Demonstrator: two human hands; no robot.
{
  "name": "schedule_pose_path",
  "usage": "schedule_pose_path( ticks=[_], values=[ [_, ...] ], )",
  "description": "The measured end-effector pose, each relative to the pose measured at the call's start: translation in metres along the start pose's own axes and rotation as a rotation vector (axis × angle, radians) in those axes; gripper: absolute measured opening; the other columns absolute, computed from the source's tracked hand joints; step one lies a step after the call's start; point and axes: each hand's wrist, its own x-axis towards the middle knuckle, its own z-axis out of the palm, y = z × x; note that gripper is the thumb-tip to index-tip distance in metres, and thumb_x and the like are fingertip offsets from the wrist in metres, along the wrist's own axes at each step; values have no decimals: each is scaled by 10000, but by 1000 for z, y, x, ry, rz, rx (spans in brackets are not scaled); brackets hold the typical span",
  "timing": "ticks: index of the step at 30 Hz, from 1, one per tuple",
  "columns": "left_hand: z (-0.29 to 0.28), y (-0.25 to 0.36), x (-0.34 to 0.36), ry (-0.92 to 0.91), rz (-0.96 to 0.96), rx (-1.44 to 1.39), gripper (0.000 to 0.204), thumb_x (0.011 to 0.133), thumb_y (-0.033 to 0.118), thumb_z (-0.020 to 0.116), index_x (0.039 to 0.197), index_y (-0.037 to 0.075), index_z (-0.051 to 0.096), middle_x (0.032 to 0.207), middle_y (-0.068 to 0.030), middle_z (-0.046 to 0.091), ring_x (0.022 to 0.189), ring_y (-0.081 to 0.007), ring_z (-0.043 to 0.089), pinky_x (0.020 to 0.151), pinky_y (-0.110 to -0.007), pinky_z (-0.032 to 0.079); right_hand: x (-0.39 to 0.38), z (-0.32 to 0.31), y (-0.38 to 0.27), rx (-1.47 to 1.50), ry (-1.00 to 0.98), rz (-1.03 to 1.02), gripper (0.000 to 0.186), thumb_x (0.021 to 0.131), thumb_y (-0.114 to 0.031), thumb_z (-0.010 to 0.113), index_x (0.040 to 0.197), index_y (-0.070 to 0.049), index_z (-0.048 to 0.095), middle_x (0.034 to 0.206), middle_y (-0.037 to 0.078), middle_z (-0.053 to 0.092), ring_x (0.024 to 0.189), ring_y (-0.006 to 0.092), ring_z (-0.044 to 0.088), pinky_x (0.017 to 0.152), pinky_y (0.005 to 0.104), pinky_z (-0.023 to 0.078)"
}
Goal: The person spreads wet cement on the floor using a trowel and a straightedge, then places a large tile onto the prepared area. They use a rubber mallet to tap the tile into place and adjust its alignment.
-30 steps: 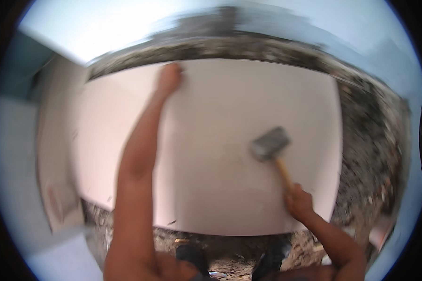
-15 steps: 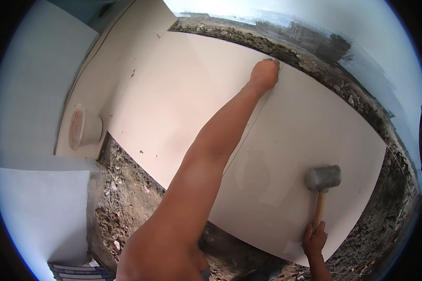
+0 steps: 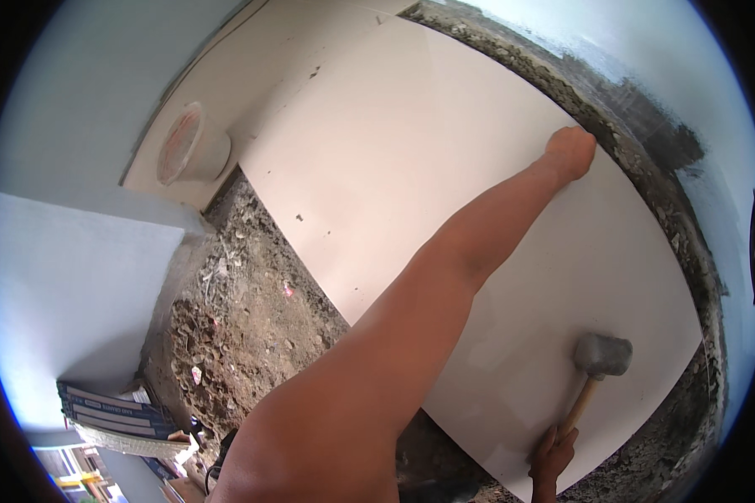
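Note:
A large pale floor tile (image 3: pixel 445 159) lies on a bed of dark mortar. My left hand (image 3: pixel 570 152) reaches far out and rests on the tile near its far edge, fingers curled over the edge. My right hand (image 3: pixel 550 453) grips the wooden handle of a rubber mallet (image 3: pixel 600 355), whose grey head sits on or just above the tile near its right corner.
A pink bucket (image 3: pixel 191 144) stands on laid tiles at the upper left. Rough dark mortar and rubble (image 3: pixel 243 327) border the tile on the left and along the far wall (image 3: pixel 646 134). A stack of flat cartons (image 3: pixel 113 415) lies at the lower left.
The view has swung left and tilted. My left hand stays at the tile's far edge. The mallet has shifted toward the tile's right corner, still in my right hand.

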Motion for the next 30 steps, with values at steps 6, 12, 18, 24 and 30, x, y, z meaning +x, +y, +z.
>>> schedule_pose_path(
  ticks=[6, 12, 18, 24, 30],
  values=[
    [2, -10, -7, 15, -27, -62, 159, 817, 57, 628, 962, 49, 694, 969, -182, 700, 949, -346, 683, 847, -434, 550, -1, -1, -1, 17, -52, 22, 338, 960, -261, 562, 1122, 24, 476, 693, 225, 601, 642, 425, 618, 549, 469, 446],
    [27, -22, 4, 129, 13, -44, 158, 827, 92, 593, 947, 51, 687, 984, -194, 700, 952, -359, 677, 855, -458, 540, 0, -4, -14, 94, -21, 38, 313, 938, -278, 574, 1060, -1, 496, 719, 232, 623, 686, 447, 635, 583, 494, 472],
    [2, -47, -11, 104, -38, -183, 148, 846, 171, 630, 955, 106, 707, 955, -170, 710, 926, -363, 678, 847, -454, 545, 6, -11, -7, 20, -56, 16, 269, 922, -254, 615, 991, -29, 485, 660, 202, 611, 612, 446, 630, 543, 492, 485],
    [-3, -27, -14, 49, -18, -318, 120, 824, 154, 685, 915, 90, 729, 953, -145, 717, 884, -335, 684, 803, -416, 539, 2, -11, -6, 60, -34, 3, 250, 920, -235, 616, 982, -32, 483, 649, 196, 600, 615, 428, 633, 557, 484, 484],
    [-2, -27, -13, 47, 102, -227, 128, 830, 127, 679, 926, 59, 729, 990, -136, 713, 899, -329, 678, 814, -398, 537, 1, -12, -9, 45, -54, 6, 265, 918, -240, 618, 975, -25, 473, 637, 210, 590, 615, 444, 623, 546, 494, 474]
  ],
)
